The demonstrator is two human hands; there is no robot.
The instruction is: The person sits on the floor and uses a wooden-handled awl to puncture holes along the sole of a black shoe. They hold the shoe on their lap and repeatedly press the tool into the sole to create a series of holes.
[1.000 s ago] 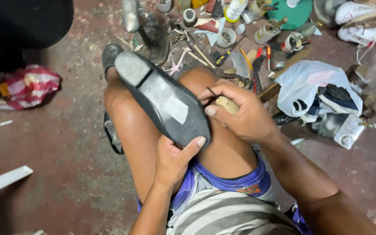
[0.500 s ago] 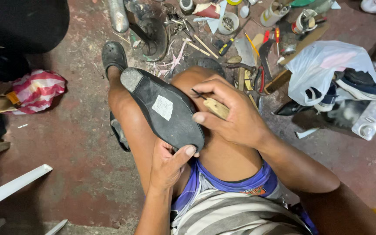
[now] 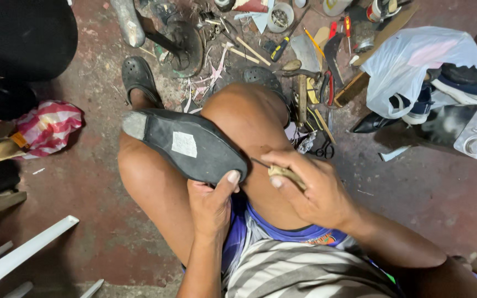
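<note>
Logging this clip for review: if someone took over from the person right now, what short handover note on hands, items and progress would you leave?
Left hand: grips the toe end of the black shoe, sole up, resting across the bare knees.
Right hand: holds a wooden-handled awl, its thin metal tip against the sole edge by the toe.
Done: cannot tell; no stitches visible. A pale patch sits mid-sole.
Left: work at the sole edge appears under way.
Hand tools lie on the floor ahead.

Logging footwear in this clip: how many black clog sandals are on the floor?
2: one clog lies left of the knees, and another clog is partly hidden behind the right knee. More could be hidden among the tools.
</note>
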